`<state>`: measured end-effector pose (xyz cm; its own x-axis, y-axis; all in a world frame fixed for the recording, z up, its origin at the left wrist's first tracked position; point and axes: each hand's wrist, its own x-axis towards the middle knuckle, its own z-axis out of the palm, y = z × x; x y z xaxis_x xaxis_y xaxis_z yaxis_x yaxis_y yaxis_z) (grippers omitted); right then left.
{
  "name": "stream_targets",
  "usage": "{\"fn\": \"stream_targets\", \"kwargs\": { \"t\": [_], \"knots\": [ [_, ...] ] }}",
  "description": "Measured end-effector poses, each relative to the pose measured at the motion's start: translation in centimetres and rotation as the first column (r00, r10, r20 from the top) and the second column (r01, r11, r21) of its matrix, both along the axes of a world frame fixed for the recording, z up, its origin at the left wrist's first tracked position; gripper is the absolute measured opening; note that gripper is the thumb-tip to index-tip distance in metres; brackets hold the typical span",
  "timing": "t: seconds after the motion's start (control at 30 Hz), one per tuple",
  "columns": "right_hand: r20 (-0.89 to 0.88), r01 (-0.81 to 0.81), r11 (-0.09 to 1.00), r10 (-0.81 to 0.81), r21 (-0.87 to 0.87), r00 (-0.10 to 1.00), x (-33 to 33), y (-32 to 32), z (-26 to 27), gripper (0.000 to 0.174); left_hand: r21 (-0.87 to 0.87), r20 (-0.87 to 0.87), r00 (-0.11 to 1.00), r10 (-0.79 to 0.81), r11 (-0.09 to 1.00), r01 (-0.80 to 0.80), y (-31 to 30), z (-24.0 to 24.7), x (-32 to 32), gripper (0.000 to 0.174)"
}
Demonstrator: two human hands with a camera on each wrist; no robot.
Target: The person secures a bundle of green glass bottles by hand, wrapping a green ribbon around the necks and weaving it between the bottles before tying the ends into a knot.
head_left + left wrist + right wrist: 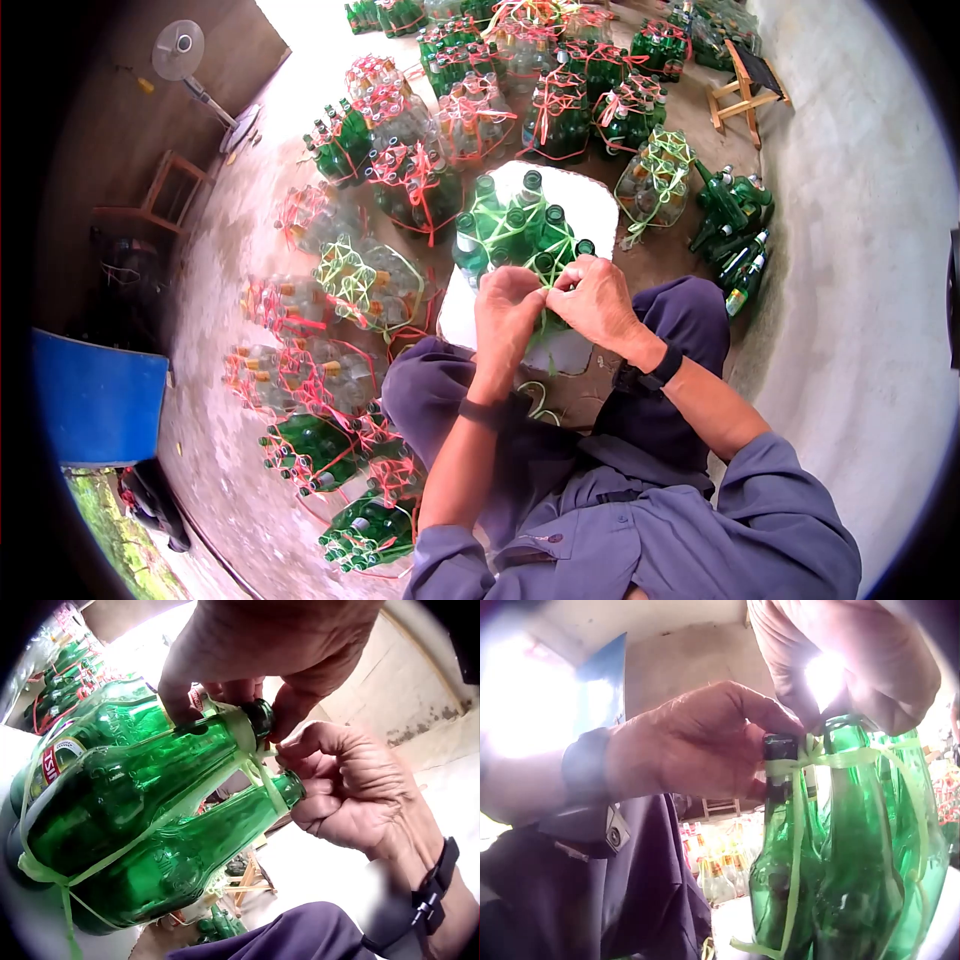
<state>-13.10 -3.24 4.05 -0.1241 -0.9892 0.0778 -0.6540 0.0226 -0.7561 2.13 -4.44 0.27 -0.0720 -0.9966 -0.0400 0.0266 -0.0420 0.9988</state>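
A cluster of green glass bottles [515,225] stands upright on a white-topped stand between the knees. Light green plastic strap [855,758] loops around the necks and crosses between them. My left hand [507,310] is at the near edge of the cluster, thumb and fingers pinching the strap beside a bottle mouth. Facing it, my right hand [602,305] pinches the strap too, and the two sets of fingertips nearly meet. In the left wrist view, the strap also runs down the bottles' sides to a knot [64,881] low on the bundle. A loose tail hangs from there.
Strapped bundles of clear bottles [385,105] and green bottles [340,145] cover the floor ahead and leftward. Loose green bottles [735,215] lie along the right wall, near a folding wooden stool [745,90]. The white stand top [590,200] extends beyond the cluster. A fan [180,50] stands far left.
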Motion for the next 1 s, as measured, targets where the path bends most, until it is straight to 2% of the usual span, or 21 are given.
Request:
{"fn": "stream_targets", "kwargs": {
  "t": [0.1, 0.27, 0.33, 0.47, 0.53, 0.63, 0.77, 0.93, 1.0],
  "knots": [
    [0.007, -0.004, 0.998, 0.004, 0.058, 1.0, -0.2, -0.3, 0.4, 0.021, -0.049, 0.068, 0.997, -0.034, 0.998, 0.037, -0.1, -0.1, 0.3, 0.019],
    [-0.037, 0.02, 0.989, -0.014, 0.15, 0.999, -0.3, 0.0, 0.3, 0.022, -0.031, 0.127, 0.992, -0.026, 0.999, 0.03, -0.3, -0.2, 0.4, 0.021],
    [-0.067, -0.014, 0.998, 0.018, 0.068, 0.998, -0.7, 0.3, -0.1, 0.023, -0.022, 0.137, 0.99, -0.03, 0.999, 0.033, -0.3, -0.2, 0.3, 0.021],
    [-0.055, -0.087, 0.994, 0.091, 0.072, 0.994, -1.2, 0.8, 1.1, 0.024, 0.023, 0.054, 0.998, -0.015, 1.0, 0.014, -0.1, 0.2, 0.1, 0.023],
    [-0.125, -0.158, 0.982, 0.171, 0.104, 0.977, -1.3, 0.9, 1.7, 0.024, 0.06, 0.025, 1.0, -0.014, 0.998, 0.012, -0.2, 0.2, 0.1, 0.025],
    [-0.206, -0.149, 0.988, 0.155, 0.043, 0.966, -0.9, 0.8, 1.4, 0.024, 0.038, 0.027, 0.999, -0.031, 0.999, 0.03, -0.3, -0.1, 0.1, 0.022],
    [-0.205, -0.13, 0.991, 0.129, 0.007, 0.97, -0.8, 0.2, 0.3, 0.023, 0.038, 0.005, 1.0, -0.029, 0.999, 0.029, -0.2, 0.0, 0.2, 0.022],
    [-0.129, -0.144, 0.989, 0.145, 0.019, 0.981, -1.2, -0.3, -0.2, 0.022, 0.043, 0.015, 1.0, -0.023, 0.999, 0.023, 0.2, 1.0, 0.1, 0.023],
    [-0.108, -0.153, 0.988, 0.152, -0.007, 0.982, -1.2, -0.2, 0.0, 0.021, 0.033, -0.032, 0.999, -0.03, 0.999, 0.031, 0.3, 0.9, 0.1, 0.023]
  ]
}}
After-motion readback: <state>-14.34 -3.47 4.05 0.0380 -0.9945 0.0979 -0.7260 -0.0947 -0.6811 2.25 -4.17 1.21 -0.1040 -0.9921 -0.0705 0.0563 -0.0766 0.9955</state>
